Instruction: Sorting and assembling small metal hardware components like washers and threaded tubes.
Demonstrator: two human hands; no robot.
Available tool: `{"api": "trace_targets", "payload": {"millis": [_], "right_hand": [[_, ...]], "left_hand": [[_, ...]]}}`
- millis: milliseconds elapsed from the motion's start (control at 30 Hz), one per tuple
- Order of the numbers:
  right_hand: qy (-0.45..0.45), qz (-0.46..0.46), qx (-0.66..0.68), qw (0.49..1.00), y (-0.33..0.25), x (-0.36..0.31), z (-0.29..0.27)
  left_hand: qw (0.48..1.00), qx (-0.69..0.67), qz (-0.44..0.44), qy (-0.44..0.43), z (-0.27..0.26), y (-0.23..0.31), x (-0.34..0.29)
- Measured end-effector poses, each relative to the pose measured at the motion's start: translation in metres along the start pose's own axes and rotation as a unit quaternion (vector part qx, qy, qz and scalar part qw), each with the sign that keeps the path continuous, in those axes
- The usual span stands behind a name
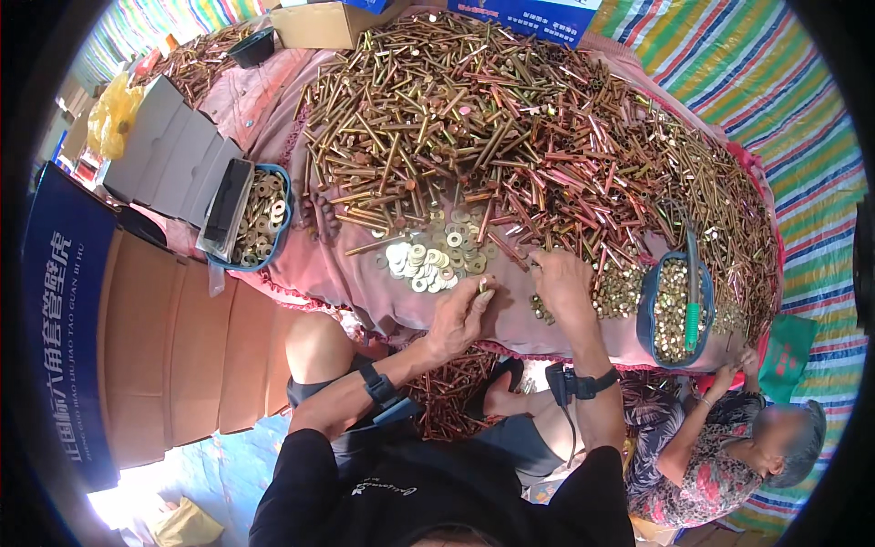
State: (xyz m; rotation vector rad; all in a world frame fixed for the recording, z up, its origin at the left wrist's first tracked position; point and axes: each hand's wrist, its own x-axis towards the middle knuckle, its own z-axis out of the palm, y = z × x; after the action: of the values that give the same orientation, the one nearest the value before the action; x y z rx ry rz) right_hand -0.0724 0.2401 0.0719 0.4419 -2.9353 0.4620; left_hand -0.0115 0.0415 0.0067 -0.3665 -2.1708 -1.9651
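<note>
My left hand (458, 319) is closed in front of the washer pile, thumb and fingers pinched together. A small metal end shows at its fingertips; the rest of that piece is hidden. Pale shiny washers (421, 266) lie heaped just beyond it. My right hand (563, 284) reaches down at the near edge of the bolt heap, index finger and thumb apart, with nothing visible between them. Beside it are loose small brass-coloured nuts (615, 290). Long bolts with sleeves (474, 118), brassy and reddish, cover most of the pink cloth (365, 305) beyond both hands.
A blue basket of nuts (673, 314) stands at right, a green-handled tool across it. At left are a blue basket of washers (264, 219), grey boxes (169, 150) and stacked cartons (182, 346). Another person (720, 447) sits at lower right, hands at the cloth's edge.
</note>
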Motion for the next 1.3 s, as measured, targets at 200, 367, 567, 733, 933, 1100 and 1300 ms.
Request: {"api": "trace_targets", "payload": {"millis": [200, 367, 567, 733, 933, 1100, 1300], "right_hand": [[-0.036, 0.041, -0.068, 0.996, 0.001, 0.001, 0.006], [0.015, 0.064, 0.12, 0.991, 0.015, -0.002, 0.014], [-0.077, 0.169, 0.614, 0.767, 0.002, -0.008, 0.0], [-0.103, 0.127, 0.634, 0.756, -0.019, -0.013, -0.001], [-0.001, 0.076, 0.413, 0.908, -0.007, -0.008, 0.006], [0.056, 0.036, 0.102, 0.993, -0.011, -0.006, 0.008], [0.013, 0.021, 0.023, 0.999, -0.024, -0.001, 0.012]], "left_hand": [[1.0, -0.017, -0.019, 0.0, 0.001, 0.002, 0.001], [0.999, -0.031, -0.015, 0.002, 0.001, -0.001, 0.003], [0.999, 0.026, -0.016, -0.01, 0.0, -0.009, 0.002], [0.998, 0.057, 0.017, 0.012, 0.002, -0.003, 0.005], [0.999, -0.031, -0.036, 0.009, 0.001, -0.001, 0.003], [0.996, -0.041, -0.073, 0.014, -0.003, 0.0, 0.0], [0.998, -0.031, -0.053, 0.018, -0.002, 0.004, 0.001]]}}
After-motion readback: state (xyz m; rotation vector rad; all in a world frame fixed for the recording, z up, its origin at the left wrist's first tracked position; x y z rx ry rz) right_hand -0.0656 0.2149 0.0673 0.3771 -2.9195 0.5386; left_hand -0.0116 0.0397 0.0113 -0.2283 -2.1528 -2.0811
